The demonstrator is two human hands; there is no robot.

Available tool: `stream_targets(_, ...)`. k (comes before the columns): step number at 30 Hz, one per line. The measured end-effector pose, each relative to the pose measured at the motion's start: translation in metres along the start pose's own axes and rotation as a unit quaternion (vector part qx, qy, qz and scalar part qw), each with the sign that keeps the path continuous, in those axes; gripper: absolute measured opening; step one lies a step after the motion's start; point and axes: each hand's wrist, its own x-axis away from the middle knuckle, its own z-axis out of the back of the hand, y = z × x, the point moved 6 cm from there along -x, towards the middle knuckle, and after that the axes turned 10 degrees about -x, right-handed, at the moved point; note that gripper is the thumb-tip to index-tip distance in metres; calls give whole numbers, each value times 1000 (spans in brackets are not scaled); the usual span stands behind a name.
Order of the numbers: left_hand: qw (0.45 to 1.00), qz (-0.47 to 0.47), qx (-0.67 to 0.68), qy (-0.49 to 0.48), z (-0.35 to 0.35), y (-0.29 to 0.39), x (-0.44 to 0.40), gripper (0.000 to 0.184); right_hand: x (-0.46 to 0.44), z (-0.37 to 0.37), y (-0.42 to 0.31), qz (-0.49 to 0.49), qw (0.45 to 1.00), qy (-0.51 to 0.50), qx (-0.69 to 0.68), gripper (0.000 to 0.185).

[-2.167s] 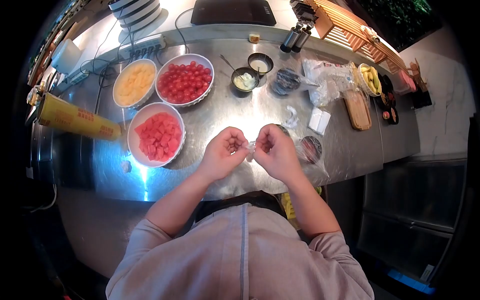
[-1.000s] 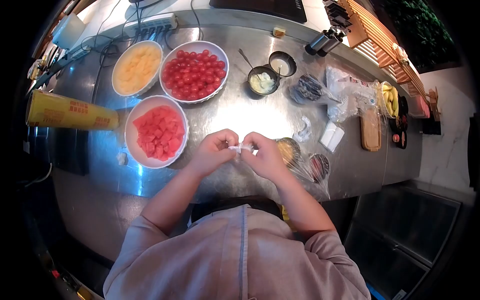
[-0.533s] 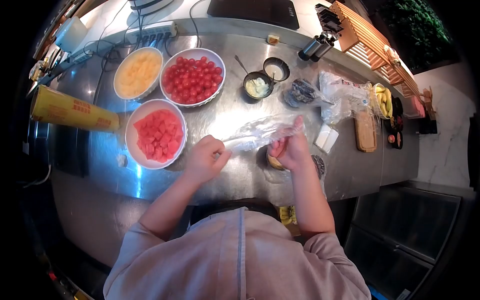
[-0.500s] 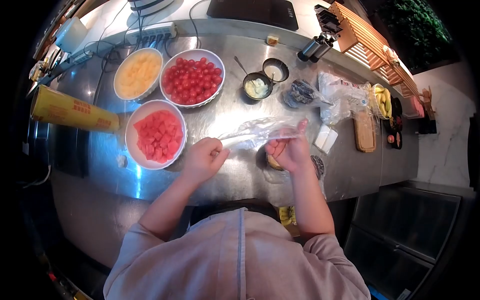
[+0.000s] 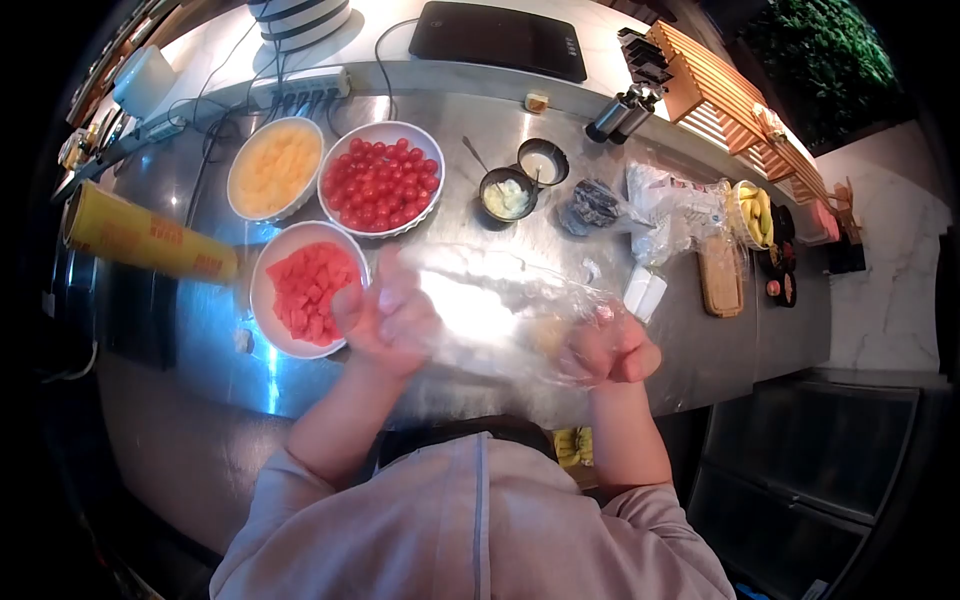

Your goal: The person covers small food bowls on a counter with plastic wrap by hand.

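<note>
A clear plastic bag [image 5: 490, 310] is spread between my two hands above the steel counter. My left hand [image 5: 388, 315] grips its left end, with the fingers partly behind the film and the thumb near the bowl of red cubed fruit [image 5: 312, 290]. Closed round the bag's right end is my right hand [image 5: 615, 350]. Something yellowish shows blurred through the film beside my right hand. Beyond the bag stand a bowl of cherry tomatoes [image 5: 380, 185], a bowl of yellow fruit [image 5: 274, 170], and a small dark bowl with pale cream [image 5: 506, 198].
A yellow film roll [image 5: 150, 235] lies at the left. To the right are white packets [image 5: 645, 293], a wooden board [image 5: 720, 280], plastic bags [image 5: 670, 210] and bananas [image 5: 752, 215]. A black flat appliance [image 5: 497, 40] rests on the back ledge.
The plastic, first bunched small between my fingertips, is now stretched wide. My hands have moved apart, and my right hand has come down from its raised position.
</note>
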Motion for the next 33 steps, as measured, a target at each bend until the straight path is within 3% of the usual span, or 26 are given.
stream_targets(1,1000,2,2,-3,0,3,-6,46,-1,-4,-1,0,1000,-11,15,64)
stream_targets(2,999,17,-29,-12,0,5,-12,55,2,10,-8,30,996,83,-33,42)
stream_targets(3,997,31,-61,-19,1,7,-17,65,5,24,-17,31,996,83,-31,42)
stream_targets(5,991,59,-116,31,37,8,-26,66,20,92,-47,62,968,233,69,15)
stream_targets(6,958,132,-227,117,75,3,-24,63,25,120,-58,30,937,310,159,6)
stream_targets(7,899,202,-332,200,111,2,-20,60,20,134,-67,29,937,309,158,6)
stream_targets(8,899,202,-333,200,134,0,-19,60,21,154,-68,-75,892,387,220,6)
stream_targets(9,854,254,-398,217,160,-4,-16,64,28,174,-72,-177,826,457,278,9)
stream_targets(10,802,304,-461,230,172,-6,-17,68,28,191,-74,-198,799,492,284,31)
stream_targets(11,801,306,-459,231,180,-6,-21,68,26,204,-74,-198,798,494,283,31)
stream_targets(13,738,350,-529,230,186,-11,-36,72,15,221,-82,-240,712,496,436,61)
stream_targets(14,690,352,-589,229,188,-10,-47,85,10,236,-85,-271,714,477,435,87)
stream_targets(19,663,323,-634,231,234,-10,-85,101,-19,272,-101,-202,746,483,412,100)
stream_targets(22,735,287,-564,244,227,-17,-96,98,-21,270,-101,-210,759,472,395,100)
stream_targets(24,737,284,-557,257,215,-14,-94,98,-22,263,-94,-220,771,456,387,100)
stream_targets(26,757,268,-527,277,215,-13,-77,98,-17,250,-82,-254,764,443,393,100)
stream_targets(29,740,301,-527,291,192,-7,-43,101,2,240,-51,-326,730,421,429,100)
stream_targets(32,725,345,-524,283,202,1,20,102,17,212,-11,-327,760,414,379,99)
stream_targets(33,713,367,-532,270,202,1,39,101,13,186,-1,-364,725,420,406,98)
